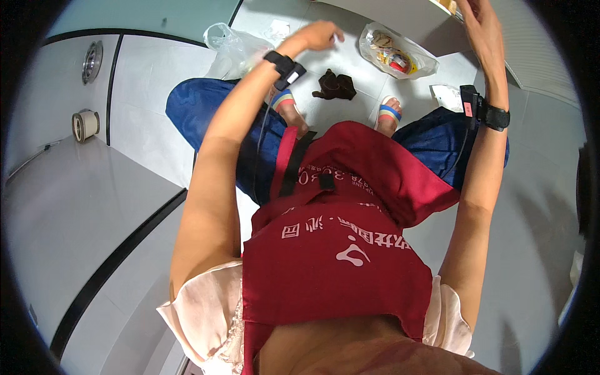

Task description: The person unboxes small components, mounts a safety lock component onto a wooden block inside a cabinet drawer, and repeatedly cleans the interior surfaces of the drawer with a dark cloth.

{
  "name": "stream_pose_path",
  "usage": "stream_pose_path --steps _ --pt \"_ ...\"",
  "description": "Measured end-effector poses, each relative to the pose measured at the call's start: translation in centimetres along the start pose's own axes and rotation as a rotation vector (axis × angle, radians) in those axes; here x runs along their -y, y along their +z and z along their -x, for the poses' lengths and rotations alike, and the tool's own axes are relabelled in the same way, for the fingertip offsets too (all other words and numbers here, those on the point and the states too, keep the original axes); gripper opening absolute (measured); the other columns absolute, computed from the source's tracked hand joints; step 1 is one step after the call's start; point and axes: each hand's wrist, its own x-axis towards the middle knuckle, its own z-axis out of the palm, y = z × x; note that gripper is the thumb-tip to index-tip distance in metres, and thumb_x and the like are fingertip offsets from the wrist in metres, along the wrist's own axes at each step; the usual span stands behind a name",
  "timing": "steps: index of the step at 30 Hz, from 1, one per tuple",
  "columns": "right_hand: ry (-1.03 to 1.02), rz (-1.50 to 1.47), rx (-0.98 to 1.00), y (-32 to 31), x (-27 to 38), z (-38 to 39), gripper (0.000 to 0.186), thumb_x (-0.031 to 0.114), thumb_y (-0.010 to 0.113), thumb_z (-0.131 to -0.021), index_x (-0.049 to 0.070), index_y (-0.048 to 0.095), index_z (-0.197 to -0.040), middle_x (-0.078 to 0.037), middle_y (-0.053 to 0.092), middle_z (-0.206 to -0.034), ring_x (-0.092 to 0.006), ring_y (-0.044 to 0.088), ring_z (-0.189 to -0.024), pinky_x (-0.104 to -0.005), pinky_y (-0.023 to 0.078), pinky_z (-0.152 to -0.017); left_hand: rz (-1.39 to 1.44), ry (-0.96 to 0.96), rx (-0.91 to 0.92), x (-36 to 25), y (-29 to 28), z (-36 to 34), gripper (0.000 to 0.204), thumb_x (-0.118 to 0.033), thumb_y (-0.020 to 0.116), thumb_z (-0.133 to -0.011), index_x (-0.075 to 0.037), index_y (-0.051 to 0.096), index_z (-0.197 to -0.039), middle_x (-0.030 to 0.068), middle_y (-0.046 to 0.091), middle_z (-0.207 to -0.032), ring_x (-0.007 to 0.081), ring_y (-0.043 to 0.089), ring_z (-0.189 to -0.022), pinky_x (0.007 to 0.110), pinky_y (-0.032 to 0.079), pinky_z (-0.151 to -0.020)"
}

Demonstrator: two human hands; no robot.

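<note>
White cabinet unit (412, 19) spans the top of the view, ahead of the person and slightly to the right; its lower edge slants down to a corner, then rises toward the right hand (484, 19). Some yellow-orange contents (448, 5) show at its top, mostly cut off by the frame. A ribbed light panel (550, 37) borders it on the right. Pale floor tiles (300, 12) show between the bent knees and the unit, giving room in front of the feet. The red apron (337, 269) bears white printed characters and a curved emblem, upside down in this view. Ahead and left, a clear plastic bag (228, 47) stands with its handles up; its contents are unclear. Below the unit, an open clear bag (428, 65) holds red, yellow and pale items.

The left hand (319, 35) hovers between the bags, fingers bent; a small white shape (339, 38) shows at the fingertips, and I cannot tell whether it is grasped. The right hand is beside the unit's upper right part, its fingers running into the frame edge, so their grip cannot be told. Dark brown cloth (334, 85) lies crumpled between the feet. A white packet (448, 97) with faint, unreadable print lies near the right knee.
</note>
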Motion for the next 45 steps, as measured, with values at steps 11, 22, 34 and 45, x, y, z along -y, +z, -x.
stream_pose_path --steps 11,22,34,45 --pt "0.074 0.053 0.172 2.6 3.0 -1.0 0.029 0.022 0.053 -0.104 -0.002 0.063 -0.116 -0.021 0.071 -0.091 -0.0309 0.069 -0.085 -0.0396 0.052 -0.077 -0.259 -0.16 0.01 0.0 27.2 1.6 0.045 -0.01 0.066 -0.091 -0.023 0.058 -0.134 0.0139 0.045 -0.144 0.0377 0.044 -0.135 0.06 0.048 -0.096" --pt "0.058 0.054 0.223 3.1 2.4 -2.4 0.042 0.038 0.052 -0.104 0.001 0.066 -0.119 -0.022 0.07 -0.088 -0.0375 0.069 -0.082 -0.0402 0.052 -0.077 0.443 -0.305 -0.1 4.1 22.5 0.0 0.035 -0.024 0.073 -0.073 -0.002 0.068 -0.1 0.0224 0.072 -0.091 0.037 0.07 -0.09 0.043 0.056 -0.08" --pt "0.102 -0.002 0.206 2.5 0.6 -1.8 0.04 0.031 0.054 -0.1 -0.003 0.067 -0.116 -0.027 0.071 -0.09 -0.0422 0.069 -0.087 -0.0458 0.053 -0.082 0.483 0.287 -0.159 -16.6 -17.5 8.6 0.046 -0.011 0.065 -0.078 -0.007 0.06 -0.123 0.0068 0.065 -0.113 0.0176 0.063 -0.102 0.032 0.055 -0.083" --pt "0.127 -0.094 0.185 2.1 0.2 -1.2 0.034 0.024 0.056 -0.099 -0.007 0.067 -0.109 -0.029 0.069 -0.089 -0.0434 0.068 -0.085 -0.0465 0.053 -0.08 -0.459 -0.354 -0.09 -0.5 -35.6 -4.2 0.047 -0.027 0.069 -0.092 -0.003 0.06 -0.131 0.0142 0.07 -0.115 0.0238 0.067 -0.092 0.036 0.055 -0.084"
